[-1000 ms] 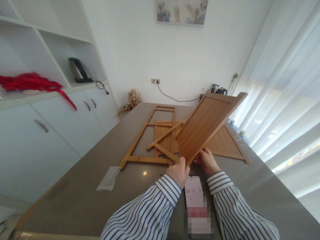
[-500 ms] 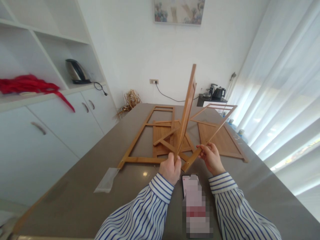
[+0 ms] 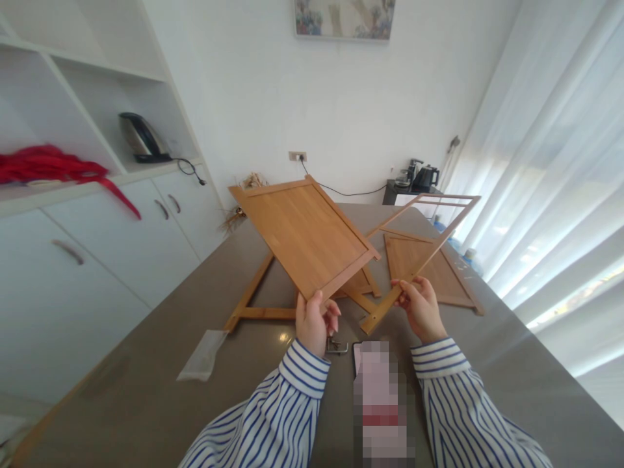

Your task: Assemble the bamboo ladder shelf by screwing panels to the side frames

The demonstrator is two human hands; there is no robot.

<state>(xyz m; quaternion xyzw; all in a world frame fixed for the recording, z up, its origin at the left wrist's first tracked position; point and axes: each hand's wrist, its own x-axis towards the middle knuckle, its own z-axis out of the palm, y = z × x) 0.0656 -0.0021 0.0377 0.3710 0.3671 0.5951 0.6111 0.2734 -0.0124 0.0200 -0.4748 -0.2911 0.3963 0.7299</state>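
My left hand [image 3: 316, 320] grips the near corner of a wooden panel [image 3: 307, 231], which is held tilted above the table with its broad face showing. My right hand [image 3: 420, 305] pinches the lower rail of a wooden frame [image 3: 436, 250] that leans up toward the right. Beneath the panel lies another wooden frame [image 3: 266, 313], mostly covered by it. A second panel [image 3: 448, 276] rests flat on the right behind my right hand. Part of a further wooden piece [image 3: 361, 286] shows under the held panel's right edge.
A small hex key with screws [image 3: 337, 348] lies beside my left hand. Nearer me is a phone [image 3: 383, 396], its screen blurred. A clear plastic bag [image 3: 202, 356] sits at the left on the grey table [image 3: 141, 383]. Cabinets [image 3: 102, 247] stand along the left.
My left hand has turned the panel from edge-on and upright to tilted leftward, its face now visible. The frame in my right hand has shifted slightly right and up. The hex key has come into view.
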